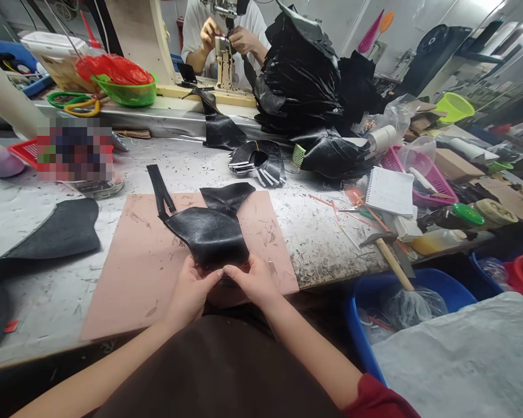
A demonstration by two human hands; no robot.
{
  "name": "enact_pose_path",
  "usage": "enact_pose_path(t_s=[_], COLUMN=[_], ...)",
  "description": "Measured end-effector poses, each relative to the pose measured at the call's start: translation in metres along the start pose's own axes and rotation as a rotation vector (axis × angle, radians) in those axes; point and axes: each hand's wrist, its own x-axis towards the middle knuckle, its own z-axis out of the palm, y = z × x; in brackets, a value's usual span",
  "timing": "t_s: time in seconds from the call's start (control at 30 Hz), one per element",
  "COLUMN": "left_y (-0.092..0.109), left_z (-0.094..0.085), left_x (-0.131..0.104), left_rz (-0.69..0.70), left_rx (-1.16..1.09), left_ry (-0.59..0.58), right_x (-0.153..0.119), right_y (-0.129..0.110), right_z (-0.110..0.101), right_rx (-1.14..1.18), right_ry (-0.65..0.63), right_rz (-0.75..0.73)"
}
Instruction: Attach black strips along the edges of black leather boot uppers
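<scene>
A shaped piece of black leather (209,232) lies partly on a pink board (135,261) and bends up at its near edge. My left hand (194,287) is closed on that near edge, thumb on top. Close beside it, my right hand (253,278) pinches the same edge, and the two thumbs nearly meet. The fingers below the leather are partly hidden. At the leather's left end a black zipper (158,191) reaches past the board's far edge. Another black leather part (227,196) spreads out behind, touching or joined to the held one; I cannot tell which.
Black leather pieces (52,232) lie at the left. A ring-shaped bundle (261,162) and a tall stack of black leather (300,69) stand behind. To the right are a notebook (390,191), a hammer (392,261) and a blue bin (359,325). Across the bench a co-worker's hands (242,40) are at a sewing machine.
</scene>
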Motion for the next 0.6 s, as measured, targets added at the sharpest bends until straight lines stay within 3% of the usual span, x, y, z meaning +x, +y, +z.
enact_pose_path(t_s=[0.2, 0.33, 0.6], left_y=[-0.004, -0.003, 0.0], left_z=[0.0, 0.001, 0.013], left_x=[0.002, 0.007, 0.016], left_rz=[-0.004, -0.028, -0.171], left_rx=[-0.022, -0.031, -0.055], left_ry=[-0.02, -0.012, -0.139], right_x=[0.002, 0.007, 0.016], right_y=[0.004, 0.0, -0.01], right_z=[-0.003, -0.015, -0.043], right_rx=[0.007, -0.14, -0.414], right_ry=[-0.048, -0.029, -0.119], right_rz=[-0.04, -0.095, -0.088])
